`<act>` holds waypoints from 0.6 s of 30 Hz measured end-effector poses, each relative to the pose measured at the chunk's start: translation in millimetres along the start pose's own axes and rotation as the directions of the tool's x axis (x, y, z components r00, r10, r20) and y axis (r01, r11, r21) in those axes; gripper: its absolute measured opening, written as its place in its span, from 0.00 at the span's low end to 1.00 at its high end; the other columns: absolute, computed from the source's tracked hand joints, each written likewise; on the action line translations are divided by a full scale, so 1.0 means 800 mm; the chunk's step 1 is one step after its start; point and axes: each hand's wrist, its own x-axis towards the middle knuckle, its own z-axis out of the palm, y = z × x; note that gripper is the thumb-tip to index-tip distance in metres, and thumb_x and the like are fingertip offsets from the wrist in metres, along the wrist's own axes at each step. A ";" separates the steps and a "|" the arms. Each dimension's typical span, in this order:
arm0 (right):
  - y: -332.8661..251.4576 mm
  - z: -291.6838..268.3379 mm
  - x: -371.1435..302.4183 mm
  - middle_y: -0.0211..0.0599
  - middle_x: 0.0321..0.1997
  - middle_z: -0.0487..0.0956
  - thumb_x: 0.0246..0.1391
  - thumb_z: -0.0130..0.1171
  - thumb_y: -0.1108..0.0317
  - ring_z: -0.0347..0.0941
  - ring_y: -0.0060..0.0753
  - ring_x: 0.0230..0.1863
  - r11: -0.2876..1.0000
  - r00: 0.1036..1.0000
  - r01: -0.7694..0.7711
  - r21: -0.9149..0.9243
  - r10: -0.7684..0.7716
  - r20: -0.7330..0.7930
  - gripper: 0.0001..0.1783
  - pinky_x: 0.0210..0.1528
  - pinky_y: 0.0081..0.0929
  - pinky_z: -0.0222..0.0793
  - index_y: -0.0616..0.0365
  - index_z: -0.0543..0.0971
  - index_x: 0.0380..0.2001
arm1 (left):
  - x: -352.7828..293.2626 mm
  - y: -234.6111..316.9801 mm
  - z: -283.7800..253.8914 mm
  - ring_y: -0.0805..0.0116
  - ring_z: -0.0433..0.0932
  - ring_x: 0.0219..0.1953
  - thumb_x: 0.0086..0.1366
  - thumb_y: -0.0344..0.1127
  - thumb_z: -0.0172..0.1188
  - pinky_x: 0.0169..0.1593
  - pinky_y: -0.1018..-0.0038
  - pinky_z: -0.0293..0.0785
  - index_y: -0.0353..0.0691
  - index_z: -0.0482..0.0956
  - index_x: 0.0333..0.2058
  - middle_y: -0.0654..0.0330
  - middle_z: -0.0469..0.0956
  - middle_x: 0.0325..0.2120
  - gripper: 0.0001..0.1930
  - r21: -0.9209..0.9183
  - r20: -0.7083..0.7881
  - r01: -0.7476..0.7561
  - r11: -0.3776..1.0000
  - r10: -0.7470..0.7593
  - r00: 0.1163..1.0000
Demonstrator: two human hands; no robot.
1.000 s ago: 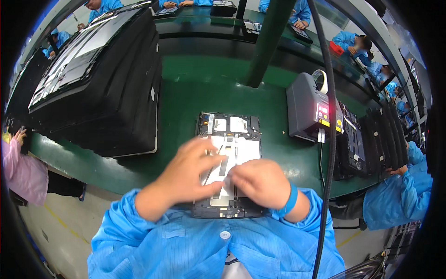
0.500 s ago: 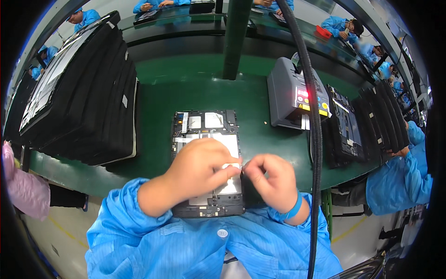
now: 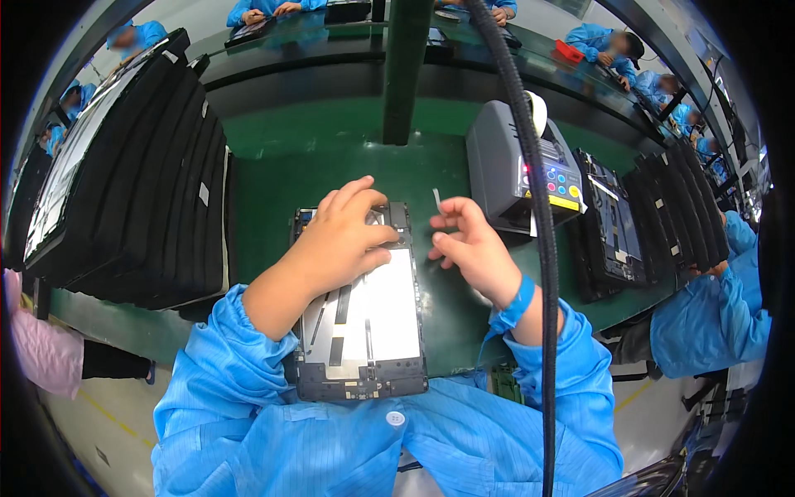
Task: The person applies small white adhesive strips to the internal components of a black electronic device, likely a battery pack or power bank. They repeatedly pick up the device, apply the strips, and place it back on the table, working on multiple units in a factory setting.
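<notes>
An opened tablet (image 3: 393, 311), its silvery battery area and black frame exposed, lies on the green bench in front of me. My left hand (image 3: 335, 236) rests over its upper part with fingers spread, hiding much of that end; nothing shows in its grasp. To the right of the tablet, my right hand (image 3: 472, 248) is raised with curled fingers and a blue wrist band (image 3: 522, 302). A short whitish strip of tape (image 3: 437, 199) sticks up from its fingertips; whether it is pinched or just clinging is hard to tell.
A grey tape dispenser (image 3: 505, 166) stands right of my right hand. Tall stacks of black padded trays (image 3: 157, 190) rise at the left, more trays (image 3: 675, 207) at the right beside another opened tablet (image 3: 609, 215). A black cable (image 3: 551, 331) hangs down in front. Co-workers sit around.
My hands have moved apart and up from the tablet's middle. The left now lies spread over the upper part; the right is beside the tablet with a tape strip at its fingertips.
</notes>
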 end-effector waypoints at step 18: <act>0.002 0.007 0.077 0.39 0.51 0.67 0.44 0.63 0.76 0.71 0.19 0.30 0.992 0.980 -0.023 -0.123 0.047 0.195 0.33 0.30 0.18 0.68 0.54 0.63 0.54 | -0.011 0.001 -0.004 0.51 0.58 0.62 0.51 0.48 0.65 0.57 0.48 0.58 0.51 0.81 0.41 0.53 0.68 0.52 0.19 0.290 0.015 -0.050 0.956 0.047 0.999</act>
